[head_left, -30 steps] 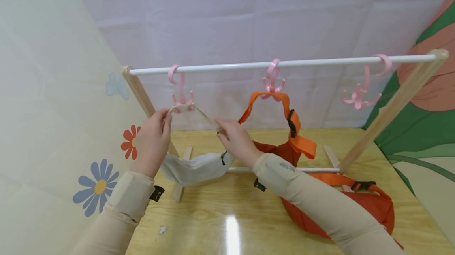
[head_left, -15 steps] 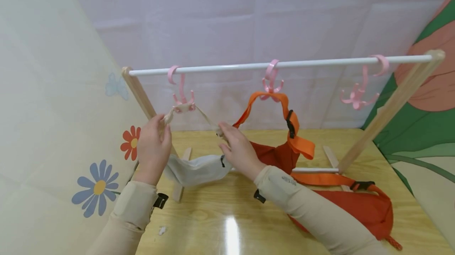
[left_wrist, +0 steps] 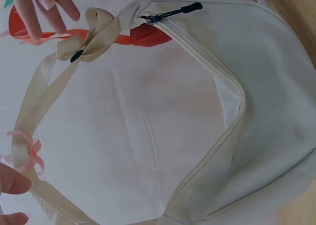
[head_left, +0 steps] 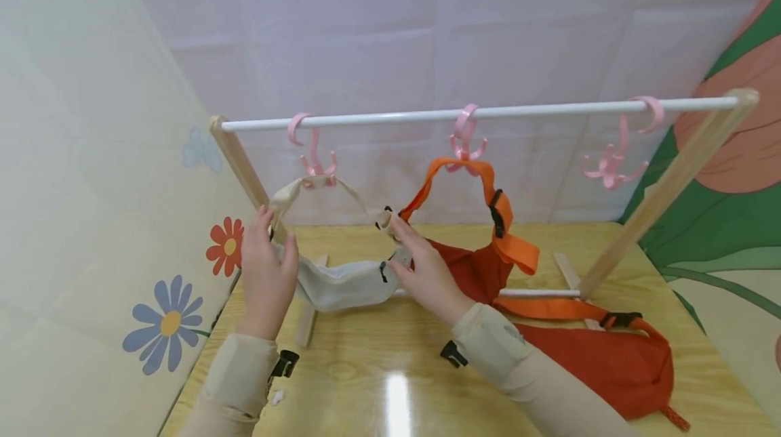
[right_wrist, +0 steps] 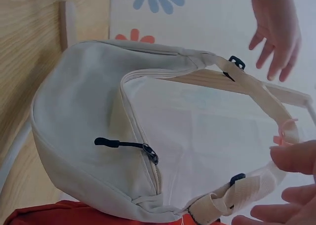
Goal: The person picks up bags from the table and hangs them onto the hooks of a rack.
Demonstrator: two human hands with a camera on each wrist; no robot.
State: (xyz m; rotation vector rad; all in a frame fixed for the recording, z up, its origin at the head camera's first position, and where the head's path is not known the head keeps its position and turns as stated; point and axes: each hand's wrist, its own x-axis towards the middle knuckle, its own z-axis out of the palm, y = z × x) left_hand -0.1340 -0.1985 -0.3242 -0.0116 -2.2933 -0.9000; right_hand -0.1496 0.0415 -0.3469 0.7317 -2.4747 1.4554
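Note:
A pale grey-white fanny pack (head_left: 348,288) hangs from the left pink hook (head_left: 315,164), its beige strap (right_wrist: 269,104) looped over the prongs. Its body sags low, with a black zipper pull (right_wrist: 118,143) on the front. My left hand (head_left: 267,281) is beside the left part of the strap, fingers extended. Next to the bunched strap end and buckle on the right is my right hand (head_left: 432,278), fingers spread loosely. In the wrist views, both hands show apart from the strap with nothing gripped.
A red fanny pack (head_left: 466,271) hangs by its orange strap from the middle pink hook (head_left: 466,142). Another red fanny pack (head_left: 598,362) lies on the wooden table (head_left: 354,383) at right. The right pink hook (head_left: 610,166) hangs from the white rail (head_left: 390,117).
Both hands have let go of the strap and moved down and slightly outward. The grey-white fanny pack now hangs from the hook by its strap, which forms a rounder loop.

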